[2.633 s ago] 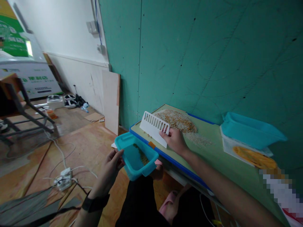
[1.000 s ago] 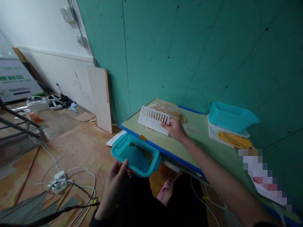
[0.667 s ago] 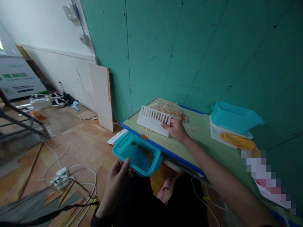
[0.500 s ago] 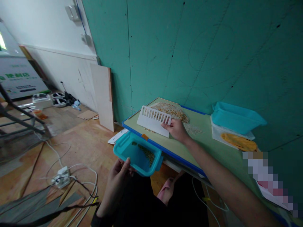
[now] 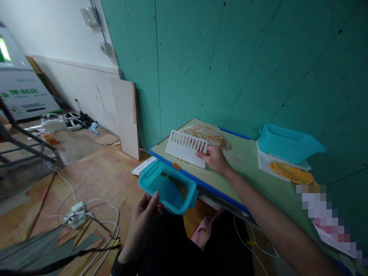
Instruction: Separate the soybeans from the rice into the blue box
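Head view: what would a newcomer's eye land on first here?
The right hand holds a white slotted board standing on the green table near its blue front edge, with a grain heap spread just behind it. Below that edge the left hand holds a teal tub with a little grain in its bottom.

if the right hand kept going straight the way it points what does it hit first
The white slotted scraper that the right hand grips; past it probably the grain pile, depth unclear.
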{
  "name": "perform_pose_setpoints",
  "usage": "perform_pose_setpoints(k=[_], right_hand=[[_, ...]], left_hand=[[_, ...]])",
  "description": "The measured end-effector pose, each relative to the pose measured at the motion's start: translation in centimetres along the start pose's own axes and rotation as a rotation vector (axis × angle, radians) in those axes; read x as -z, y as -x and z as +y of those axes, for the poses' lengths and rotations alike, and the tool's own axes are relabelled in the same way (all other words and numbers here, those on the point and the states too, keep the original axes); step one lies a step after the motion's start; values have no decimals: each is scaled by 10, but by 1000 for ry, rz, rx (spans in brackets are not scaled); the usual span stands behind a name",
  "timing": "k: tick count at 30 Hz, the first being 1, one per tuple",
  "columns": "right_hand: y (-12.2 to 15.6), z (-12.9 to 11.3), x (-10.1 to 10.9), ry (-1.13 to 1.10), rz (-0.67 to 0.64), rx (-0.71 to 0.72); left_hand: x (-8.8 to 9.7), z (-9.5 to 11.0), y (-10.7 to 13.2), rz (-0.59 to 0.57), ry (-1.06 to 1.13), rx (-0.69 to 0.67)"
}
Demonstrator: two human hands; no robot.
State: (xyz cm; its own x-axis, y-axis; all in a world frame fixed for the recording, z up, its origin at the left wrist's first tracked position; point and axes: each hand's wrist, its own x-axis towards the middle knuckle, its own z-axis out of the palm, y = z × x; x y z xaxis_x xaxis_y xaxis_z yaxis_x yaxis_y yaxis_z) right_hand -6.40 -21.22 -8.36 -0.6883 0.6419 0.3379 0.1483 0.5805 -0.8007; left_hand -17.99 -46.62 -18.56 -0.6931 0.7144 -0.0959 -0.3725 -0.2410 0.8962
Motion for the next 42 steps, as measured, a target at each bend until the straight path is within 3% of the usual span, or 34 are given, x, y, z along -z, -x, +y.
perform_pose_setpoints(k=[18, 26, 32, 35, 40, 42], right_hand=[[7, -9, -5, 60, -36, 31], [32, -30, -10, 207, 1, 105], [43, -41, -16, 164, -5, 176], [32, -32, -8, 141, 40, 131], [1, -5, 22, 108, 221, 49], [-7, 5, 33, 119, 217, 29]], left_hand=[[-9, 3, 3, 42, 54, -54], [-11, 8, -11, 85, 127, -46], [-9, 12, -16, 93, 111, -46], [-10, 12, -15, 77, 108, -42], [-14, 9, -7, 31, 102, -11], [-14, 6, -3, 24, 93, 1]])
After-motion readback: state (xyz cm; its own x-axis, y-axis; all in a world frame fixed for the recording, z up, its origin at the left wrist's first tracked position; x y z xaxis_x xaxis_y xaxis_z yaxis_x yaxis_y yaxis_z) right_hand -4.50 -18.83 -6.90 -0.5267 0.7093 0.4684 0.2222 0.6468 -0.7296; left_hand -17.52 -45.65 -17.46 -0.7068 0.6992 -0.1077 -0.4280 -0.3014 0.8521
